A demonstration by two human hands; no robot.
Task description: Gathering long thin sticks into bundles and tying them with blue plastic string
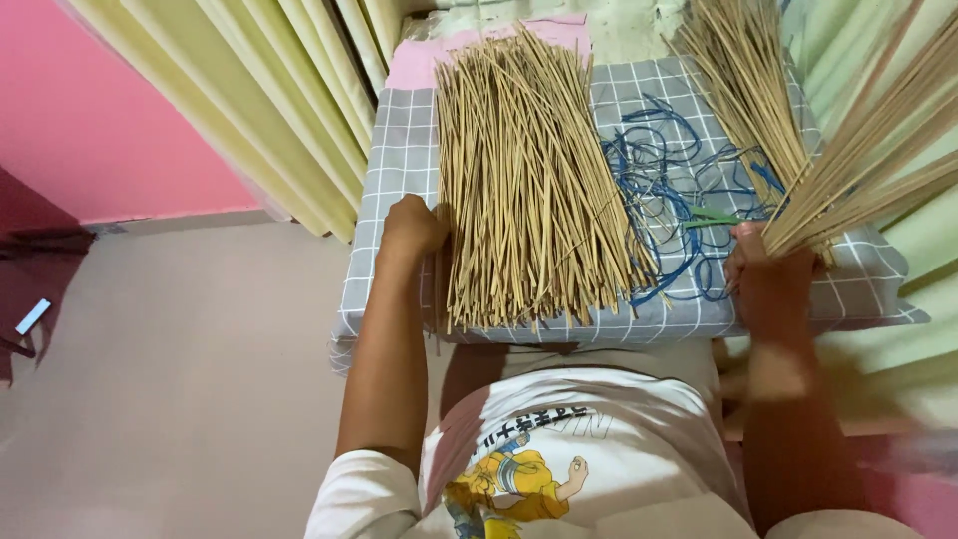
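Observation:
A wide heap of thin tan sticks [524, 190] lies on a grey checked cloth [399, 150]. My left hand [411, 226] rests at the heap's left edge, its fingers curled against the sticks. In my right hand [766, 268] is a bunch of the same sticks [868, 160], which fans up toward the top right. A tangle of blue rubber bands [667, 185] lies between the heap and my right hand, with a green band [714, 217] close to it.
A second pile of sticks [743, 85] lies at the cloth's far right. Pale yellow curtains [289, 100] hang on the left in front of a pink wall [110, 110]. A phone [33, 315] lies on the floor at far left.

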